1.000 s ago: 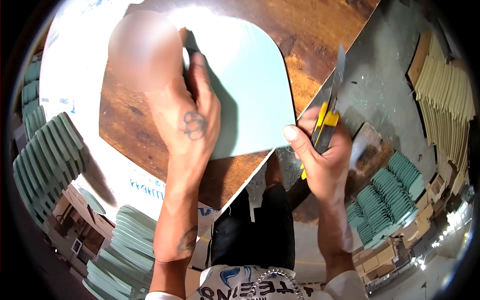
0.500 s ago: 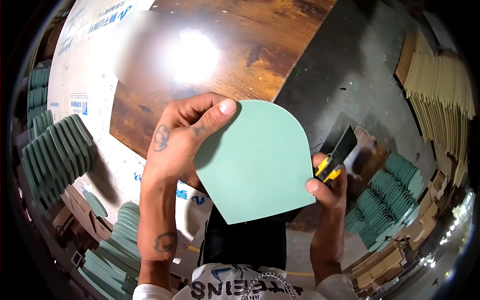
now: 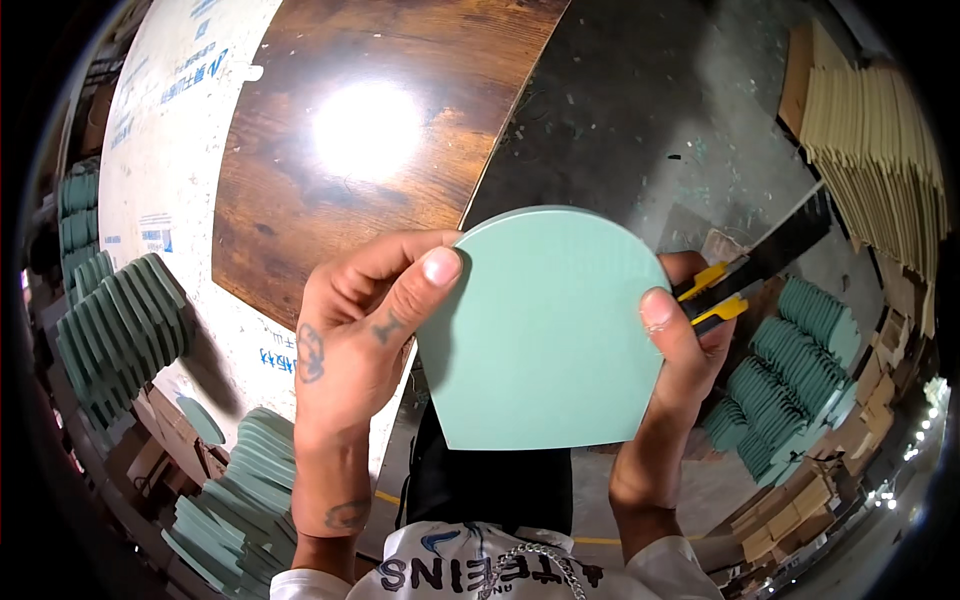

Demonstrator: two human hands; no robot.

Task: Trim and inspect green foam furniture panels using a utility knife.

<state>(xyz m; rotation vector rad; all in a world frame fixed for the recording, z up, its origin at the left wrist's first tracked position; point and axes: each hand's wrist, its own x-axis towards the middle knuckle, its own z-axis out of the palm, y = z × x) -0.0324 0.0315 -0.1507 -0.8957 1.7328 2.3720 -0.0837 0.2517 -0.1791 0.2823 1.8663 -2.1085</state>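
A flat pale-green panel [image 3: 545,340], rounded at its far edge and straight at its near edge, is held up between both hands, face toward me. My left hand [image 3: 375,310] grips its left edge, thumb on the face and fingers behind. At the right edge my right hand [image 3: 690,330] pinches the panel with the thumb on its face. That same hand also holds a utility knife [image 3: 745,285] with a black and yellow handle, its wide dark blade pointing up and to the right. The fingers behind the panel are hidden.
A brown wood-grain board [image 3: 290,190] with a bright glare lies on a white printed sheet [image 3: 150,200]. Stacked green panels [image 3: 125,325] stand at left, with more green stacks [image 3: 790,370] on the right floor. Cream-coloured sheets [image 3: 870,160] are piled far right.
The panel has turned so its straight edge lies nearly level. My right hand has moved up and right with the knife, whose blade now reaches farther outward.
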